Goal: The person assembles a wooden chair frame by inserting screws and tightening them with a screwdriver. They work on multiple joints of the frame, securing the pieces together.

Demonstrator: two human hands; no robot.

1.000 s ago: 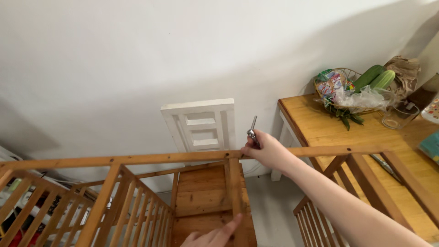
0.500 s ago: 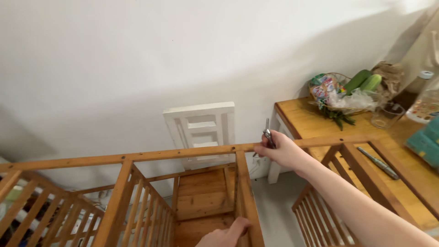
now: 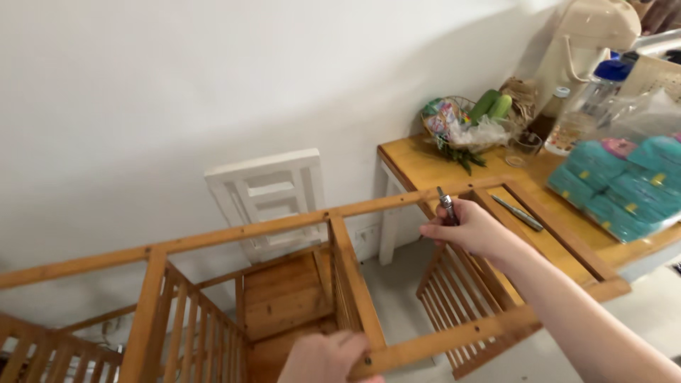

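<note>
1. Wooden slatted frame [image 3: 340, 262] stands upright and mostly joined, beside the table [image 3: 425, 167].
2. Right hand [image 3: 472, 230] is clenched on a small metal tool [image 3: 447, 206] at the far rail.
3. Left hand [image 3: 326, 358] grasps the near rail; looks like joint-tightening is left.

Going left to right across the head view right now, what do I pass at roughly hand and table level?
Slatted wooden frame → left hand gripping its near rail → white slatted panel leaning on the wall → right hand holding a small metal tool → wooden table → teal wrapped packs.
</note>
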